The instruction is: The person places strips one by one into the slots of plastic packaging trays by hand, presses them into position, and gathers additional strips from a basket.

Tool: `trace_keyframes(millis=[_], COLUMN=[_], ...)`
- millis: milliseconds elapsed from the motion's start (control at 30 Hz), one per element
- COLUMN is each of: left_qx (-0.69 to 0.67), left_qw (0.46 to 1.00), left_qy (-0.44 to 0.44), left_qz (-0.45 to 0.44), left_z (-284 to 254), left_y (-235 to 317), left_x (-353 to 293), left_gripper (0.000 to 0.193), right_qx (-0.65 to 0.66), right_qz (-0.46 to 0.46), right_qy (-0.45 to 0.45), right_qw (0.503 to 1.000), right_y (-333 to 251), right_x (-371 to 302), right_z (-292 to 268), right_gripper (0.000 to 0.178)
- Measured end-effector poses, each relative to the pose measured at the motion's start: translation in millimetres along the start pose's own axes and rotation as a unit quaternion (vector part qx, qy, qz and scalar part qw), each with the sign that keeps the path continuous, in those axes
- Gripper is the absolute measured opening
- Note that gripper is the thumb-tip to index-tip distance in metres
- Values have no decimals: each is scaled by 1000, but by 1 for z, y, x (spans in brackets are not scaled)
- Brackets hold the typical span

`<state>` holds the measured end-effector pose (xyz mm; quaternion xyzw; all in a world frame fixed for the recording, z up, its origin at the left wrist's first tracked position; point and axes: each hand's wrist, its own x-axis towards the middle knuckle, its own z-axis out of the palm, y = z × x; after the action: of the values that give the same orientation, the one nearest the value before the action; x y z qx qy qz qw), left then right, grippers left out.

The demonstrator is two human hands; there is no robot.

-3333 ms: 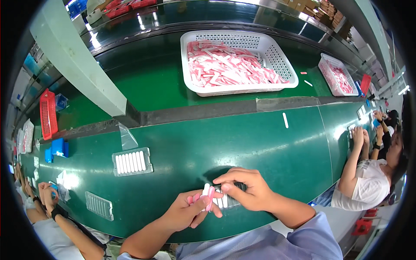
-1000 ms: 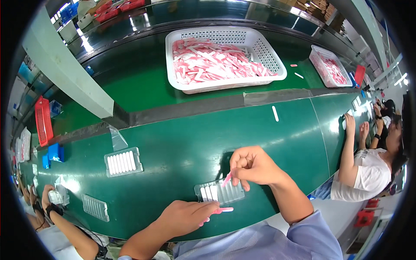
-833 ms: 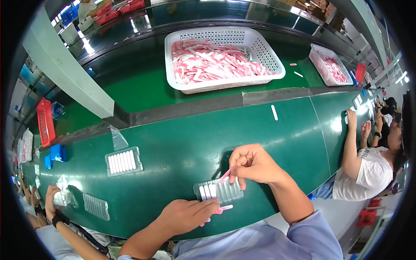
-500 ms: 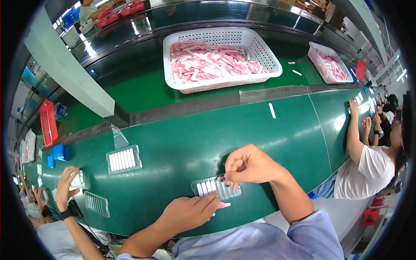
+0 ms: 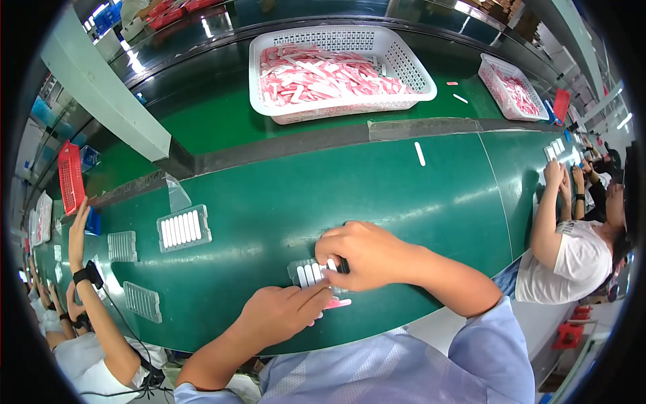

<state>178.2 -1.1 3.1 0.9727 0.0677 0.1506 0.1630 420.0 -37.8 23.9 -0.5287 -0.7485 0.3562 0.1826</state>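
Observation:
In front of me lies a clear plastic tray [image 5: 293, 271] with several white sticks [image 5: 309, 275] side by side in its slots. My left hand [image 5: 286, 313] is closed at the tray's near edge, its fingertips by the sticks. Pink-and-white strips [image 5: 338, 304] poke out from under its fingers, held in the hand. Over the right part of the tray, my right hand [image 5: 370, 256] is closed with fingers curled, pinching the end of a white stick [image 5: 331, 264] at a slot. The hand covers the remaining slots.
A filled tray [image 5: 183, 229] lies to the left, near empty trays [image 5: 142, 301]. One loose white stick [image 5: 420, 154] rests on the green table. Behind the ledge stands a large white basket [image 5: 343, 108] of pink-and-white strips. Co-workers sit on both sides; one's arm [image 5: 111, 316] reaches in at left.
My right hand has moved left and down onto the tray, and a further white stick shows at its fingertips. At left the co-worker's hand has moved up and away from the trays.

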Motion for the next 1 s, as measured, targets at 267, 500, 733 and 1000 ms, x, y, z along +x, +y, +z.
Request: trace_keyframes(millis=[267,500,733,1000], left_qx=[-29,-108,-128,-136], left_qw=[999,991,987,979], left_qy=[-13,37,32,80], left_qz=[-16,-72,-88,-129], left_z=[2,6,1,-5], left_y=[0,-4,-5,-10], left_x=[-2,1,4,-1], left_gripper=[47,46,42,38], right_qx=[-194,-204,-198,-200], right_qz=[-129,-91,-89,-205], right_qy=[66,118,122,144], right_qw=[970,967,969,947], right_y=[17,19,20,15], right_x=[-8,-18,-19,-37], right_z=[15,21,21,9], right_gripper=[39,53,61,44])
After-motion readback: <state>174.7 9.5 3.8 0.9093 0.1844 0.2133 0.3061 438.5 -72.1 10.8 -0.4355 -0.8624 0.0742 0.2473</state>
